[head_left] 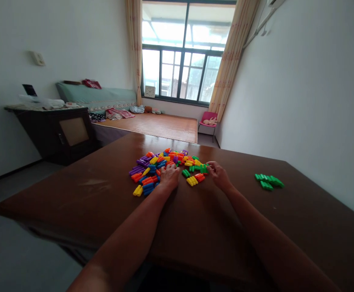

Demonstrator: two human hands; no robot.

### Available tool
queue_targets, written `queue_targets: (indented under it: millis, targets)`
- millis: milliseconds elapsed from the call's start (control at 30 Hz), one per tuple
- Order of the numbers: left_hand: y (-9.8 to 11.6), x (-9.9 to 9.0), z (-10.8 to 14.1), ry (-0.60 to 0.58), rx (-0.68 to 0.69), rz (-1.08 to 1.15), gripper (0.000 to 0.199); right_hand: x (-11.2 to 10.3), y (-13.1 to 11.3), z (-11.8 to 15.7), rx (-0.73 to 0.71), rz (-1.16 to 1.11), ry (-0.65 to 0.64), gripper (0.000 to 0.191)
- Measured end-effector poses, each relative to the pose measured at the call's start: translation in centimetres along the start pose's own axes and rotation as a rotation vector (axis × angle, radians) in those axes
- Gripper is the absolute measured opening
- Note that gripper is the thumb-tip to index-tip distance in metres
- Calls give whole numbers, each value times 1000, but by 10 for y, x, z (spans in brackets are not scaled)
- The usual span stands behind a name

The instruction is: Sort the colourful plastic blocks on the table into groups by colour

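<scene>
A mixed heap of small plastic toy blocks (143, 168) in purple, blue, yellow, orange and green lies on the brown table. My left hand (170, 177) rests palm down at the heap's near side, its fingers apart and touching blocks; part of the heap is hidden beneath it. To the right of the heap, my right hand (219, 175) pinches a green block (204, 168) between thumb and fingers. Just left of that block, more green, yellow and orange blocks (192, 180) lie between my hands. A separate group of green blocks (269, 180) sits farther right.
The dark brown table (104, 202) spreads beneath both arms. Beyond it stand a bed with a woven mat (164, 125), a pink chair (209, 119) holding a soft toy, and a dark cabinet (52, 125) at the left. A white wall (310, 89) runs along the right.
</scene>
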State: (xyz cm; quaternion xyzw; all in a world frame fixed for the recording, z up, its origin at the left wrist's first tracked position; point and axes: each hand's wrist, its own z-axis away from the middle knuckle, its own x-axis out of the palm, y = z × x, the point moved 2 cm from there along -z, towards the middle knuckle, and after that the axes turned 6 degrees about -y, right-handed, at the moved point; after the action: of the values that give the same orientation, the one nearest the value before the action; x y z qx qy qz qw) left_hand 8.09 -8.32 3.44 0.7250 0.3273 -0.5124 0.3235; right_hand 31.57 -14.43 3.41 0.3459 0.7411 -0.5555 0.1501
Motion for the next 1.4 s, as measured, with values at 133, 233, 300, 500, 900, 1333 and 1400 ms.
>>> queue_targets:
  millis: [133, 233, 300, 500, 900, 1333, 1400]
  targets:
    - [8, -5, 0, -5, 90, 31, 28, -30, 46, 30, 137, 91, 1, 29]
    - [16, -3, -6, -48, 206, 43, 36, -43, 66, 39, 174, 241, -22, 26]
    - [20, 3, -11, -101, 287, 39, 44, -51, 69, 40, 161, 326, -9, 27]
    - [22, 12, -21, -168, 321, 45, 47, -56, 60, 42, -34, 323, -154, 33]
    - [105, -5, -15, -122, 275, -46, 25, -61, 69, 42, 79, 263, -209, 35]
    - [116, 48, -16, -130, 350, 423, 27, -63, 65, 45, 26, 128, -356, 46]
    - [117, 51, -16, -114, 357, 483, 28, -62, 58, 47, -6, 128, -389, 47]
